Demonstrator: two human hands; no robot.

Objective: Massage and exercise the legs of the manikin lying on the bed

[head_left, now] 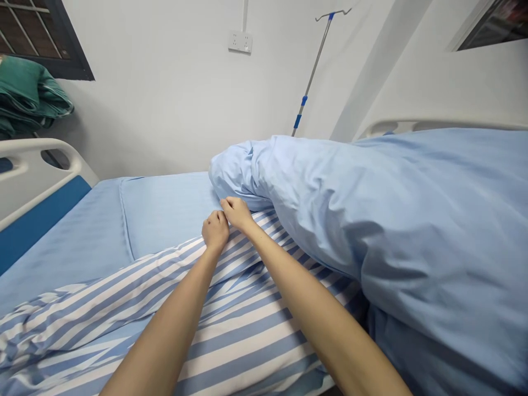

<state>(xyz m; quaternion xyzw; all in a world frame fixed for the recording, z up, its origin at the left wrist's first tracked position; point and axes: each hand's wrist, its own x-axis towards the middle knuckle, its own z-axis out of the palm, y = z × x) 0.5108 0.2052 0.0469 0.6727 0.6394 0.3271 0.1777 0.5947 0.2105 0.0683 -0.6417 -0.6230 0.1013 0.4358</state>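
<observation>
A blue-and-white striped cloth [243, 330] lies in loose folds over the light blue bed sheet [169, 198]. Both my arms reach out across it to its far edge. My left hand [216, 230] is closed in a fist on that edge, with the cloth pinched in its fingers. Right beside it, my right hand [236, 212] is closed too, gripping the same edge. The fingertips of both hands are hidden. A bunched light blue quilt [330, 198] lies just to the right of my right hand and covers part of the cloth.
A pale bed end board [45, 165] with a blue panel stands at the left. Green folded cloth [33, 96] hangs behind it. An IV pole [315, 69] rises beyond the quilt. A wall socket [240, 42] is on the white wall. Another bed board [383, 126] shows behind the quilt.
</observation>
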